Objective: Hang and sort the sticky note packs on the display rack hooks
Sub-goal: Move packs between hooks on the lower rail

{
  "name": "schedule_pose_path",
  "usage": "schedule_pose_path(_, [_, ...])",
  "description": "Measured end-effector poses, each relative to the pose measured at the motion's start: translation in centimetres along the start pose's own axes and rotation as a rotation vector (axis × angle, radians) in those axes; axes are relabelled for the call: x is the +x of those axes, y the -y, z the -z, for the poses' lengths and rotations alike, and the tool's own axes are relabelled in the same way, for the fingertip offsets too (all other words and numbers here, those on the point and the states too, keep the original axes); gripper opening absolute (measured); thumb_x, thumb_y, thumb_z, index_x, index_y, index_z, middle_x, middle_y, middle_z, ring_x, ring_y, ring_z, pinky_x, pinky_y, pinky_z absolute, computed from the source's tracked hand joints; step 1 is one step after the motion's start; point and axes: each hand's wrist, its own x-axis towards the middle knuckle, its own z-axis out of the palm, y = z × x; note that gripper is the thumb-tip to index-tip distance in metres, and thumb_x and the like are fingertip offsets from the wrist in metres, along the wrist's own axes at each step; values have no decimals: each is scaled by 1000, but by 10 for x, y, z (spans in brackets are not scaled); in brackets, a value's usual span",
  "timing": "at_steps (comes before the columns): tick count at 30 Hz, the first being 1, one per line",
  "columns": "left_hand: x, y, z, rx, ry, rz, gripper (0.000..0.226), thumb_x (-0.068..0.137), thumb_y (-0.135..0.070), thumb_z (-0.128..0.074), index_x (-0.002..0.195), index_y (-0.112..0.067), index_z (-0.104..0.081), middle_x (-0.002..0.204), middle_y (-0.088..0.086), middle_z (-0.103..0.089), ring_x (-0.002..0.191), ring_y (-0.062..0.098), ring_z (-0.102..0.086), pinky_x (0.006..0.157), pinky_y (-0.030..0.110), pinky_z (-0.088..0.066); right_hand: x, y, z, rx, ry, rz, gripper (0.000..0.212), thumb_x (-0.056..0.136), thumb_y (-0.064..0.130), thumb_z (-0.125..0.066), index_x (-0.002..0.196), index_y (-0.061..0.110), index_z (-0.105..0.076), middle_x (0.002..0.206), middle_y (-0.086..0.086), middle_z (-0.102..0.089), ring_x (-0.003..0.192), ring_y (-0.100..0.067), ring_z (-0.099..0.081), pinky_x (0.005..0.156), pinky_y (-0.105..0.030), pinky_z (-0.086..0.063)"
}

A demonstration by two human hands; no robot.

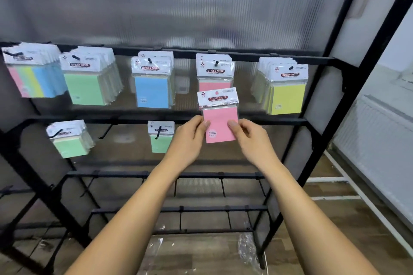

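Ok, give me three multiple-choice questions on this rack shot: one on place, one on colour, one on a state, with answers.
1. Where is the held pink sticky note pack?
A. below the hanging pink packs
B. on the floor
C. far left

2. What colour are the packs on the top row's rightmost hook?
A. blue
B. yellow
C. pink

3. How is the held pack held?
A. left hand alone
B. right hand alone
C. both hands

Answers: 1 A, it sits just under them. 2 B, the yellow packs hang there. 3 C, each hand pinches a side edge.
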Motion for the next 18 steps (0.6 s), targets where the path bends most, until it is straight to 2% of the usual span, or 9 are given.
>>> schedule_pose_path(3, [1, 6, 13, 63, -3, 6, 28, 104, -36, -41, 94, -16, -58, 81, -6, -64, 74, 3, -58, 65, 26, -45, 1, 11, -8, 33, -10, 28, 36, 100, 42, -53, 70, 21, -52, 59, 9, -46, 57, -3, -42, 55, -16, -32])
schedule_pose_path(6, [4, 10, 23, 157, 28, -5, 29, 104, -37, -39, 96, -16, -57, 88, -1, -65, 84, 17, -59, 75, 42, -50, 5, 20, -14, 66, -6, 32, 39, 101, 38, -53, 68, 17, -49, 56, 12, -46, 55, -4, -38, 53, -19, -30])
schedule_pose_path(9, [9, 10, 30, 248, 34, -44, 28, 104, -38, -38, 97, -18, -56, 92, -3, -64, 84, 13, -58, 73, 38, -50, 11, 25, -17, 98, -36, 46, 37, 101, 35, -53, 67, 20, -48, 55, 15, -48, 55, -3, -39, 52, -19, -31])
schedule_pose_path(13, [15, 19, 34, 294, 26, -71, 26, 105, -34, -35, 92, -22, -54, 86, -6, -61, 80, 11, -56, 69, 33, -45, 22, 29, -19, 120, -112, 55, 37, 102, 33, -51, 73, 12, -55, 65, 5, -51, 59, -4, -40, 56, -24, -32])
schedule_pose_path(16, [16, 34, 35, 341, 42, -16, 24, 104, -34, -36, 91, -25, -53, 86, -7, -62, 80, 10, -57, 69, 33, -45, 29, 36, -17, 166, -173, 63, 40, 103, 31, -50, 64, 24, -44, 60, 9, -39, 56, -4, -34, 53, -22, -26])
schedule_pose_path(18, [16, 40, 34, 382, 51, 5, 21, 103, -37, -38, 95, -26, -55, 88, -9, -63, 78, 10, -57, 67, 31, -42, 34, 40, -16, 170, -189, 76, 41, 103, 31, -50, 64, 26, -42, 60, 10, -37, 55, -3, -33, 53, -21, -26])
